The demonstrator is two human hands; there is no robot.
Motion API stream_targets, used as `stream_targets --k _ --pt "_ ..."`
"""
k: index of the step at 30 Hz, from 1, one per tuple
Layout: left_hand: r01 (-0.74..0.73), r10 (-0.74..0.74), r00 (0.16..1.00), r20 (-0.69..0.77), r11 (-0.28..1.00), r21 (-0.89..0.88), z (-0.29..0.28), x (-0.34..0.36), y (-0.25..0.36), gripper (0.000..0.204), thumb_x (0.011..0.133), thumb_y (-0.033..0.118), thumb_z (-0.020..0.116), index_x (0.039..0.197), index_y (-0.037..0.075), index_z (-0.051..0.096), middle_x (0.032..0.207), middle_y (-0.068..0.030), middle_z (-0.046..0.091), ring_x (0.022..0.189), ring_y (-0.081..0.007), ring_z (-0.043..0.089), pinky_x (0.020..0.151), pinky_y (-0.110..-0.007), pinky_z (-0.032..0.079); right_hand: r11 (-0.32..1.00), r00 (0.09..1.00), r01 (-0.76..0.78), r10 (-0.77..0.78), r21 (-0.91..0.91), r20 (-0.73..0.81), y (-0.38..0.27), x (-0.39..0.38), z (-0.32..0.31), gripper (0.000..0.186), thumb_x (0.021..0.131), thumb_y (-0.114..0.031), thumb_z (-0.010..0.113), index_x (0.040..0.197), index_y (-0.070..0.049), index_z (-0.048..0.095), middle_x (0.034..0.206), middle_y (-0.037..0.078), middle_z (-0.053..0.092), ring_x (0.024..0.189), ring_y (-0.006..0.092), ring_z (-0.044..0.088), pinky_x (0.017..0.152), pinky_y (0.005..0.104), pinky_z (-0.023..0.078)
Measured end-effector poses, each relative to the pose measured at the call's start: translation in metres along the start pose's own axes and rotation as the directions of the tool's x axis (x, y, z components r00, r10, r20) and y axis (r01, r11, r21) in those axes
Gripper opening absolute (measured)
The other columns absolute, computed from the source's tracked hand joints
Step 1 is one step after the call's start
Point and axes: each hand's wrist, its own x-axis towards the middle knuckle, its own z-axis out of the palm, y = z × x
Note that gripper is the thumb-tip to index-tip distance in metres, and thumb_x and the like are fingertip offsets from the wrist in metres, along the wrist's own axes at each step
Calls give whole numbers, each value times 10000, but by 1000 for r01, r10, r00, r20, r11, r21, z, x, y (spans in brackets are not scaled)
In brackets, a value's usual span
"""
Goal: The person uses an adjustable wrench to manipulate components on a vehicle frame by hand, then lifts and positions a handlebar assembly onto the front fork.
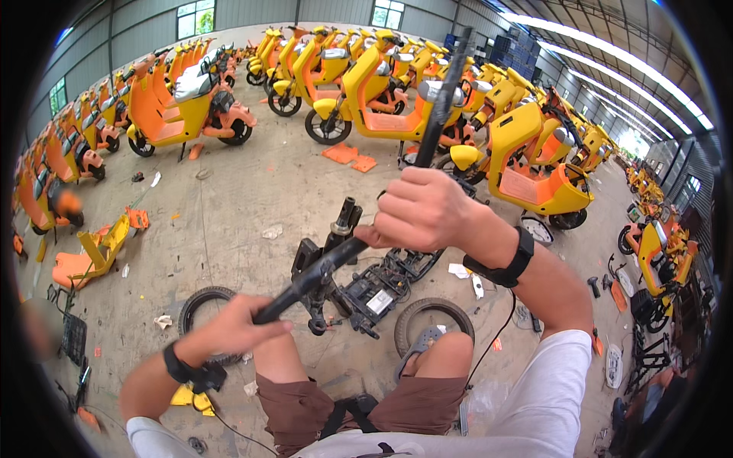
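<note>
My right hand (424, 206) is closed in a fist around a long black bar (443, 107) that slants up and away toward the scooters. Down at the left, my left hand (248, 324) wraps the end of a curved black tube (324, 267). My right fist hides whether bar and tube are one piece. Just beyond the tube, a bare metal steering stem (343, 217) sticks up. It belongs to a stripped black scooter frame (405, 271) on the floor between my hands and the parked scooters. A boxy silver-labelled part (378, 301) sits in that frame.
Tyres lie on the floor left (187, 305) and right (401, 324) of my legs. Rows of yellow-orange scooters (382, 107) stand ahead. A yellow-orange body panel (95, 256) is at the left; loose parts (615, 366) and a seated person (657, 397) are at the right.
</note>
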Motion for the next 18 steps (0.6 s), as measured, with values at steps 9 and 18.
stream_targets --k 9,18 --pt "-185 196 928 -317 981 65 50 1 -28 351 826 225 754 644 10 545 491 -1 354 487 -54 342 418 -280 287 991 993 -119 120 58 -9 1 2 -7 246 824 -291 699 812 -77 578 828 43 575 812 209 579 824 369 461" --pt "-233 239 907 -347 971 59 51 -7 -52 257 804 184 761 681 18 608 462 -22 390 432 -47 376 404 -263 305 851 929 -365 358 -378 -92 75 -15 -32 669 733 15 622 1361 -190 515 1444 68 441 1333 267 412 1109 445 310"
